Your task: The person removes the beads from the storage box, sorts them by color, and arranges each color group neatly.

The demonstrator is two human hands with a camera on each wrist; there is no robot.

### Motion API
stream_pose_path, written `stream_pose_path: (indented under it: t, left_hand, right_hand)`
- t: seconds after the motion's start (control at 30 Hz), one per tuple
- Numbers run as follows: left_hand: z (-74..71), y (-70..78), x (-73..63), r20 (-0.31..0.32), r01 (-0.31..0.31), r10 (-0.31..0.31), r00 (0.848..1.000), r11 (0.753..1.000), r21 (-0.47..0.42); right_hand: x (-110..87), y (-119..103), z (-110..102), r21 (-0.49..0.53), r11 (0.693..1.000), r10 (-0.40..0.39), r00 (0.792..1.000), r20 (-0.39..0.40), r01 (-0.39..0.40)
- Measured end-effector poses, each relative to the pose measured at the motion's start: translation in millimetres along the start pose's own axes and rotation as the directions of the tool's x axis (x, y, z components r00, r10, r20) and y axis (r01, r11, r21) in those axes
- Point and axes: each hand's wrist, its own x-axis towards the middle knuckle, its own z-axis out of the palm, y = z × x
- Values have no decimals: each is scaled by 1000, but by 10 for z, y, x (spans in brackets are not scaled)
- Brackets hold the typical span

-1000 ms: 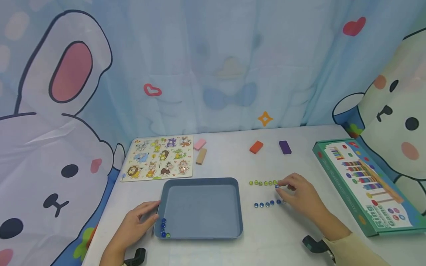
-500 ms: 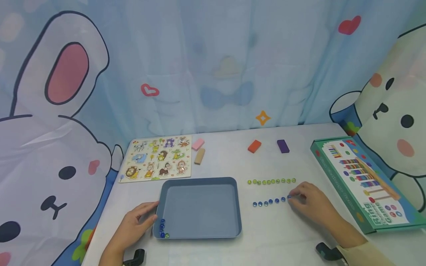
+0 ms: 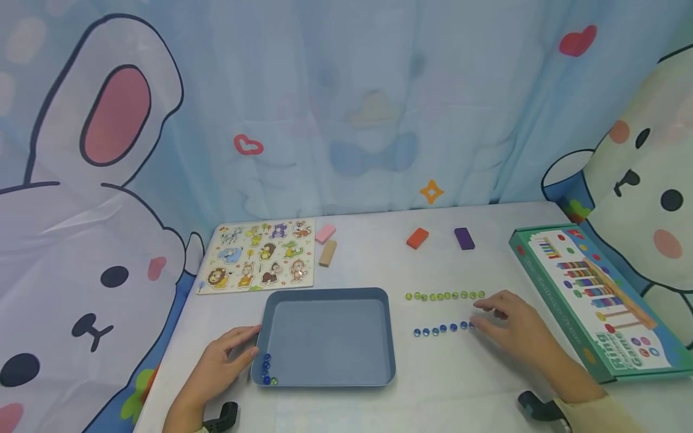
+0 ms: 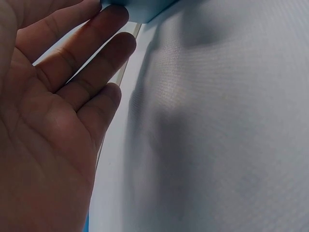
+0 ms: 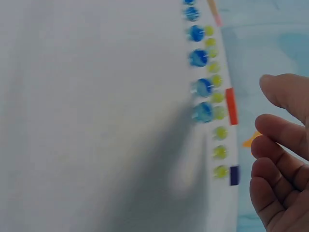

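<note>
In the head view my left hand (image 3: pixel 221 359) rests at the left rim of a blue-grey tray (image 3: pixel 330 340), fingers relaxed and touching it. The left wrist view has its fingers (image 4: pixel 91 63) extended by the tray's corner. Small blue glass beads (image 3: pixel 443 328) form a row right of the tray, below a row of yellow-green beads (image 3: pixel 440 296). My right hand (image 3: pixel 517 328) hovers at the right end of the blue row, thumb and fingers apart. Nothing shows between them in the right wrist view, where the last blue bead (image 5: pixel 203 112) lies apart from the hand.
Several blue beads (image 3: pixel 266 365) and a green bead (image 3: pixel 274 381) lie in the tray's lower left corner. An animal puzzle board (image 3: pixel 257 255), pink (image 3: pixel 325 233), tan (image 3: pixel 327 253), orange (image 3: pixel 417 238) and purple blocks (image 3: pixel 464 238) lie behind. A green toy box (image 3: pixel 595 300) stands at right.
My right hand has carried a blue bead from beside the green row to the right end of the blue row, let it go and drawn slightly away. My left hand has stayed at the tray.
</note>
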Motion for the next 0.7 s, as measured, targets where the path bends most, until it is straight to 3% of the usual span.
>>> stream_pose_path:
  t: [0.17, 0.4, 0.53, 0.7]
  left_hand:
    - [1, -5, 13, 5, 9, -9, 1000, 1000, -6]
    - [-6, -10, 22, -1, 4, -4, 1000, 1000, -5]
    - [-5, -21, 25, -8, -3, 3, 1000, 1000, -6]
    - [11, -43, 28, -16, -15, 15, 1000, 1000, -5]
  right_hand:
    - [210, -246, -42, 22, 996, -80, 994, -74, 82]
    - [629, -987, 204, 88, 970, -229, 973, 4, 228]
    - [814, -1494, 423, 144, 928, -357, 931, 77, 344]
    - [945, -2065, 742, 185, 863, -501, 846, 183, 470]
